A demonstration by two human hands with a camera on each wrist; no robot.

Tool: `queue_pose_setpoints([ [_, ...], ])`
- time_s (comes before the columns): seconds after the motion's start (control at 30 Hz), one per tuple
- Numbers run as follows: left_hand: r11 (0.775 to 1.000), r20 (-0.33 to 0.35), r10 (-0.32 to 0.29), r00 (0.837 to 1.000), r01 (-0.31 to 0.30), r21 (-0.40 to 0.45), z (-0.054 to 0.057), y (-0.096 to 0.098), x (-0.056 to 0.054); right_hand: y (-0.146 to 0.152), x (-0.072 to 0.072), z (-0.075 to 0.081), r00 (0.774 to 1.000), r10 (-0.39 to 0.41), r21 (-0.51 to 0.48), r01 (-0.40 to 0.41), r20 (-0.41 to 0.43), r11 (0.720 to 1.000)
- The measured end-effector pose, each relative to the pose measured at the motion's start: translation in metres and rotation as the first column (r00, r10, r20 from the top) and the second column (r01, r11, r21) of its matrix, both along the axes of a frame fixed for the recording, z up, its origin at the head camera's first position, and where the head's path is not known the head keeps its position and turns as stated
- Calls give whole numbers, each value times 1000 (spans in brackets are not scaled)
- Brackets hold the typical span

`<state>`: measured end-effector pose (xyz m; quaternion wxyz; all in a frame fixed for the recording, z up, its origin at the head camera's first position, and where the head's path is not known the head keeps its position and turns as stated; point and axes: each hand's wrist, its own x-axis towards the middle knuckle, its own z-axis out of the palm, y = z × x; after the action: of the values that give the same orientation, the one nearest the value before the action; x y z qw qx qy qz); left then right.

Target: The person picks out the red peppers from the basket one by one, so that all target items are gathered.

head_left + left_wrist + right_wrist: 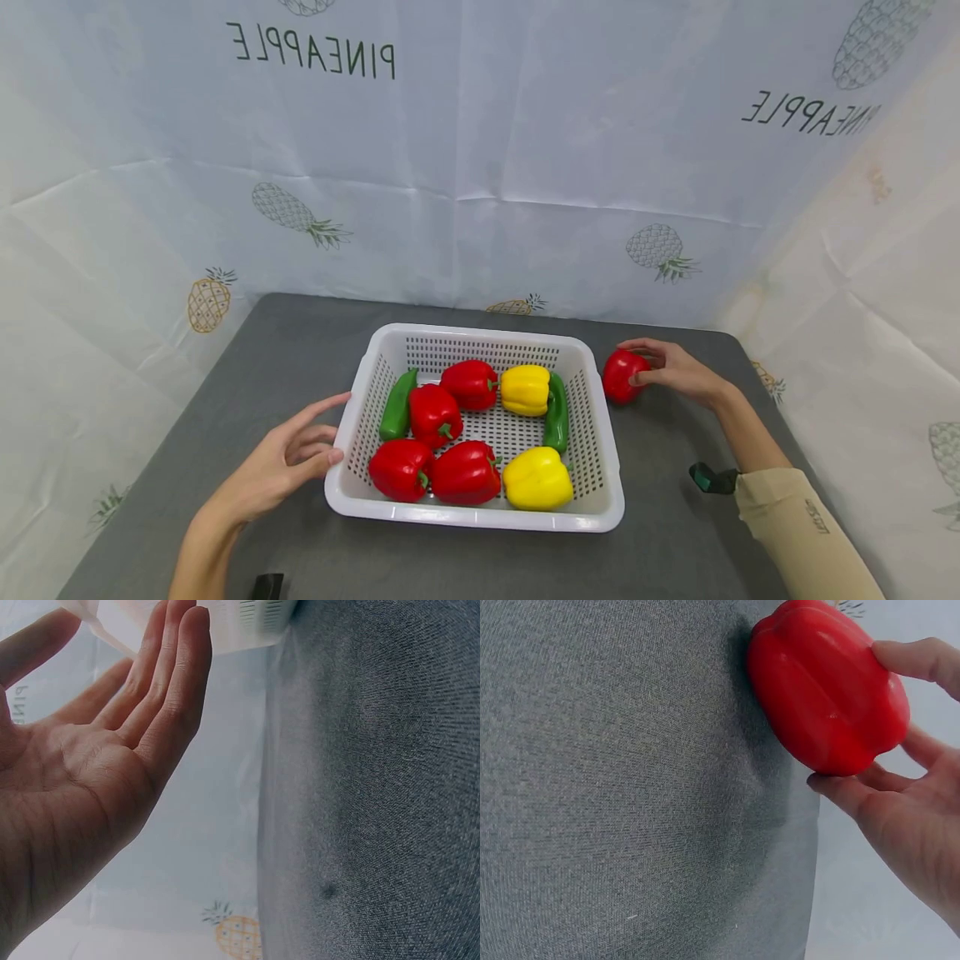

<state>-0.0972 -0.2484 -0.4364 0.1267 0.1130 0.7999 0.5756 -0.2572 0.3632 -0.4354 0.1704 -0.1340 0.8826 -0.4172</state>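
The right hand [678,372] gripped a red bell pepper [621,377] between thumb and fingers, just right of the white basket [472,516]. The left hand [277,465], its fingers relaxed, touched the basket's left rim; inside lay four red peppers [463,473], two yellow peppers [537,479] and two green peppers [557,417].

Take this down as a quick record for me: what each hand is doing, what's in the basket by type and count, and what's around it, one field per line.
Left hand: touching the left side of the white perforated basket
Right hand: holding a single red bell pepper, right of the basket
Basket reds: four bell peppers
Basket yellows: two bell peppers
Basket greens: two long peppers, one toward each side
Surface: dark gray tabletop
Backdrop: pineapple-print cloth, lettering mirrored
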Motion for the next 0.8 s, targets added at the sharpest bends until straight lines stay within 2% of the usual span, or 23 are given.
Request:
queue_pose_setpoints([
  [0.27, 1000, -9, 10, 1000, -10, -28, 2, 1, -1, 1, -1, 0, 1000, -24, -12, 24, 11, 1000],
  [0.8, 1000, 4, -2, 1000, 2, -23, 2, 0, -1, -1, 2, 2, 1000, -7, -66, 8, 7, 998],
])
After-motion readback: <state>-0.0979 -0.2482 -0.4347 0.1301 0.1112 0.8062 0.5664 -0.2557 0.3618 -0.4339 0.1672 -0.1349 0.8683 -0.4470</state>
